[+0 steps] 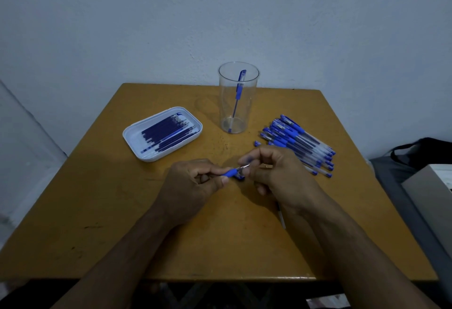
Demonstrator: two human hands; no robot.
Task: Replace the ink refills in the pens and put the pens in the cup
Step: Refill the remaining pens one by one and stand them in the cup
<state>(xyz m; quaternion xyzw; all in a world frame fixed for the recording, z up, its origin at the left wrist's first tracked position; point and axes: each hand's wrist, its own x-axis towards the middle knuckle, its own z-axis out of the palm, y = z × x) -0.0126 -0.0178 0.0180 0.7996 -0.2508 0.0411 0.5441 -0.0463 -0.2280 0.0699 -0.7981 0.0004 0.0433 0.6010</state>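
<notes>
My left hand [195,181] grips a pen [232,171] by its blue grip, the metal tip pointing right. My right hand [274,169] pinches that tip with thumb and forefinger; its other fingers are curled. A small blue piece lies on the table just below the tip, partly hidden. A clear tall cup [238,98] stands at the back centre with one blue capped pen [238,93] upright inside. A white tray [137,137] at the left holds several dark blue refills [166,132]. A pile of several blue capped pens [298,145] lies at the right.
The wooden table [122,223] stands against a pale wall. A thin white refill [281,218] lies under my right wrist. A grey box [430,193] and a dark bag [425,147] sit off the table's right side.
</notes>
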